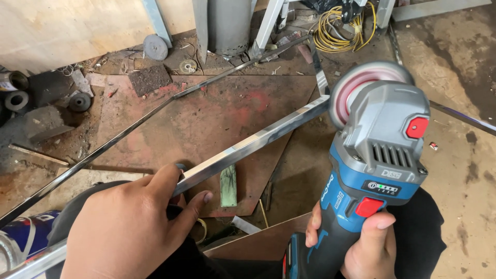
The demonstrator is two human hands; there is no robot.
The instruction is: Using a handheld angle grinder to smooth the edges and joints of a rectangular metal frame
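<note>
— What's nearest the camera?

— My left hand (pixel 129 227), closed around the bar (pixel 248 147), a polished steel strip running up to the right. Right of the bar, my right hand (pixel 364 245) is wrapped tight on the blue-grey grinder (pixel 374 170).

— And the disc?

— The disc (pixel 361 88) meets the bar's far end; whether it touches, I cannot tell. Under the bar lies a rusty plate (pixel 206 113), a green block (pixel 228 185) beside it. Beyond the bar, yellow cable (pixel 341 31) lies coiled.
</note>
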